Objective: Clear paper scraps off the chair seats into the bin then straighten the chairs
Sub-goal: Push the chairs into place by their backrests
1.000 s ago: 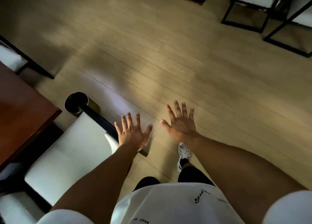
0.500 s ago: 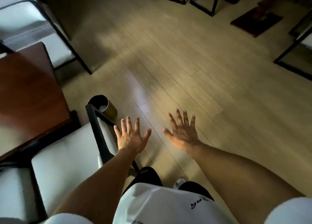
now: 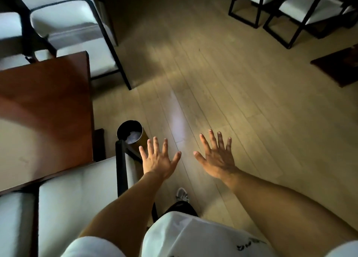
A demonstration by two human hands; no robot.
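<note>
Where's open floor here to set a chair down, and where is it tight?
Open: wood floor ahead of both hands, between the table and the far chairs. Tight: the bin sits wedged between the table corner and the near chair.

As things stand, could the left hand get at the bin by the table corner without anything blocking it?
Probably yes. The left hand is open, holds nothing, and hovers just right of the bin. Only the near chair's black frame stands close by, below the bin's rim, so reaching in from above looks free.
</note>
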